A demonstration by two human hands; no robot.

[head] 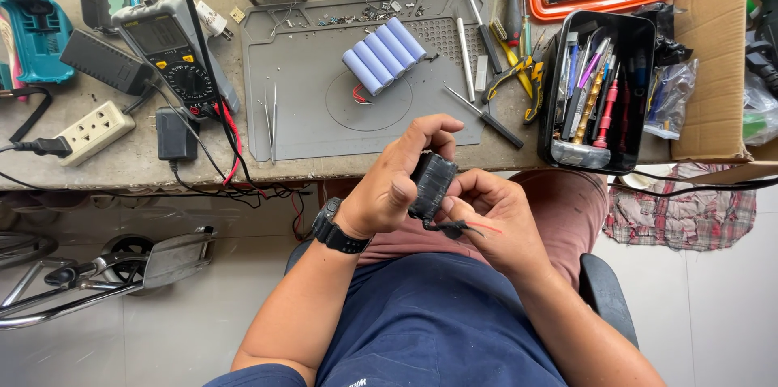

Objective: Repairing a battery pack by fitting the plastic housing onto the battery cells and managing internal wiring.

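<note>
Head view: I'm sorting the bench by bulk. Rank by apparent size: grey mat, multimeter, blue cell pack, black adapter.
1. Grey mat, by far the largest.
2. Multimeter.
3. Blue cell pack, somewhat smaller than the multimeter.
4. Black adapter, smallest.
All lie on the same bench, so nearness hardly skews this.

Bench (121,156): worn grey top, 12 o'clock | floor (713,306): pale tiles, 3–9 o'clock | chair (604,294): dark, 5 o'clock | cardboard (713,55): 2 o'clock | light: even daylight

Matt black tape wraps the pack (430,184); the grey mat (324,111) looks smooth, rubbery.
</note>
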